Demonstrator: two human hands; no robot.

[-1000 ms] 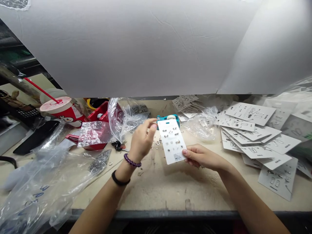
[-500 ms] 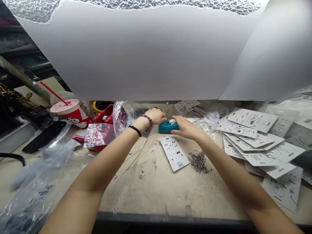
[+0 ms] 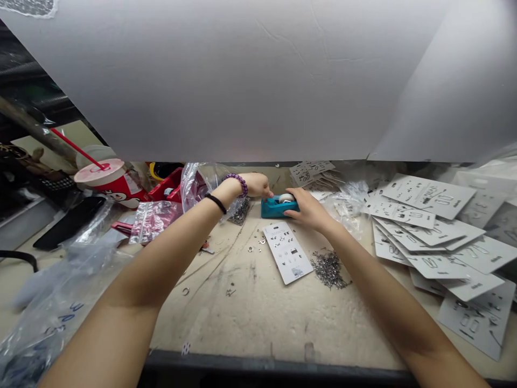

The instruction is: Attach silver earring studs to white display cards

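Note:
A blue tape dispenser (image 3: pixel 269 208) with a roll of tape (image 3: pixel 286 198) stands toward the back of the table. My right hand (image 3: pixel 307 209) grips its right end, thumb in front and fingers over the top. At its left end is my left hand (image 3: pixel 258 186), with the fingers closed and pointing down; whatever is between them is too small to make out. Just in front lies a white card (image 3: pixel 287 253) carrying several small earrings. Right of the card is a pile of small metal pieces (image 3: pixel 330 268). A few loose rings (image 3: pixel 251 249) lie to its left.
Overlapping stacks of jewellery cards (image 3: pixel 428 231) cover the right side. At left are a red cup (image 3: pixel 117 186) with a straw, a black phone (image 3: pixel 68 222), plastic bags (image 3: pixel 60 302) and a red bin (image 3: pixel 167 186). A large white panel (image 3: pixel 250 86) hangs low above the table's back.
My left hand has shifted slightly left and its fingertips now point down at the dispenser's left end. My right hand stays on the dispenser. The camera view has moved a little.

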